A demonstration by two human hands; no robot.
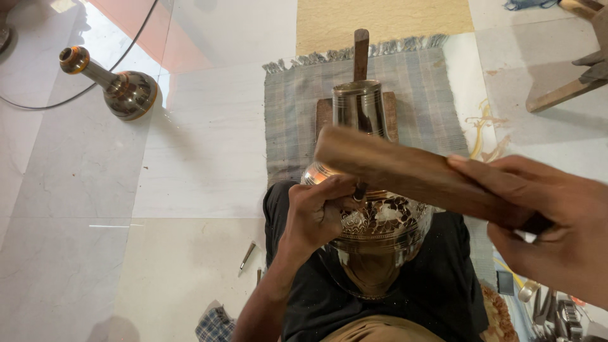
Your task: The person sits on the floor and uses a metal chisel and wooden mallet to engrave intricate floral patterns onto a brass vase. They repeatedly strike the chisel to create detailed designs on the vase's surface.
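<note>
I see no packages, labels or signs from up here; what fills the view is a large metal vase (pixel 373 215) lying across my lap on a black cloth (pixel 443 278), its neck pointing away and resting on a wooden block (pixel 324 114) that sits on a grey fringed mat (pixel 430 88). The belly of the vase carries a dark floral engraved band, bright where the metal is bare.

My left hand (pixel 320 212) is closed tight around a small chisel (pixel 360 190), whose tip touches the vase's shoulder just above the engraved band. My right hand (pixel 551 221) is wrapped shut around one end of a wooden mallet (pixel 405 171), which is blurred and hangs just above the chisel; I cannot tell whether the two touch.

On the pale floor tiles to the far left lies a second vase (pixel 117 85) on its side, beside a black cable (pixel 130 41). A loose pointed tool (pixel 246 256) lies on the floor near my left forearm
</note>
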